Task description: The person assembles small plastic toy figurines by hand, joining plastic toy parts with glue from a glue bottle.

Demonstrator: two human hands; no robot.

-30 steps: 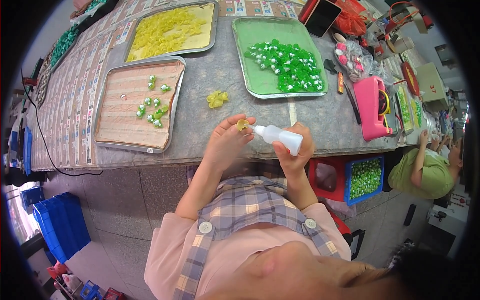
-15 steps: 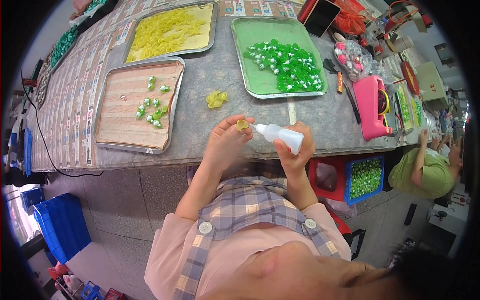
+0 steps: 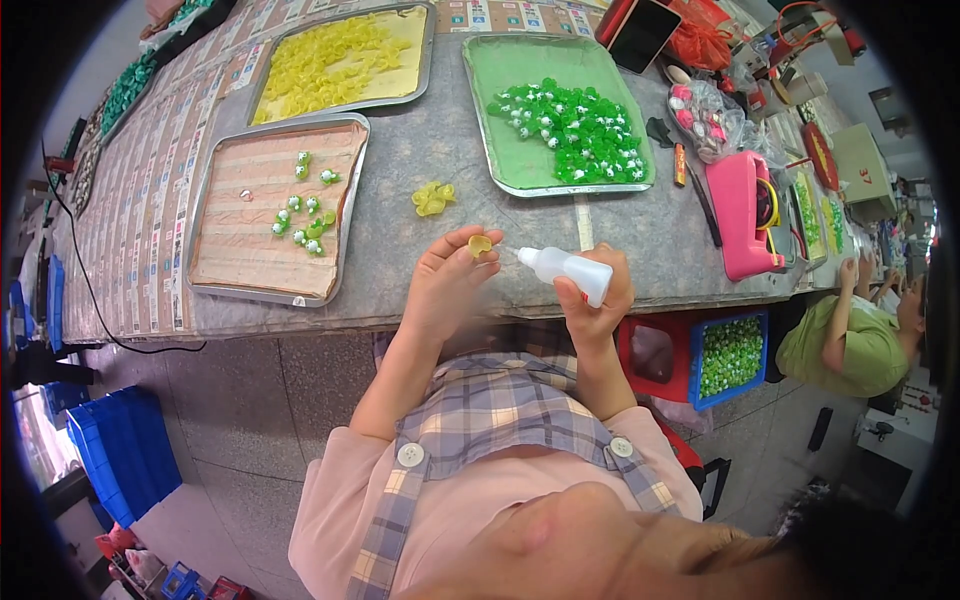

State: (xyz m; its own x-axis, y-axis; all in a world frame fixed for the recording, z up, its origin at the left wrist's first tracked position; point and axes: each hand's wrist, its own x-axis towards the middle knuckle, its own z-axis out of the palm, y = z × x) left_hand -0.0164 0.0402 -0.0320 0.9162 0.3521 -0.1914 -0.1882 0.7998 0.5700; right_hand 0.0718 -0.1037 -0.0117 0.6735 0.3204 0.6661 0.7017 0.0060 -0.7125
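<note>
Between the fingertips of my left hand [image 3: 443, 280] is a small, cupped yellow plastic piece [image 3: 480, 245]. My right hand [image 3: 598, 300] is wrapped round a white squeeze bottle [image 3: 566, 270], tilted so its thin nozzle points left at the yellow piece, a little apart from it. Just beyond my left hand, a small pile of yellow pieces [image 3: 433, 199] lies on the grey table cover. To the left, a pink-lined tray [image 3: 225, 240] bears several small green-and-white figures [image 3: 313, 246]. A green tray [image 3: 540, 65] farther off holds a heap of green pieces with white figures [image 3: 590, 135].
A yellow-filled tray [image 3: 425, 60] stands at the far left. Right of the green tray lie an orange tube [image 3: 680, 165] and a pink plastic holder [image 3: 738, 220]. A blue crate [image 3: 768, 350] of green pieces sits below the table edge, near a person in green [image 3: 850, 345].
My right hand has drawn the bottle slightly to the right, so the nozzle is farther from the yellow piece. My left hand has shifted slightly left.
</note>
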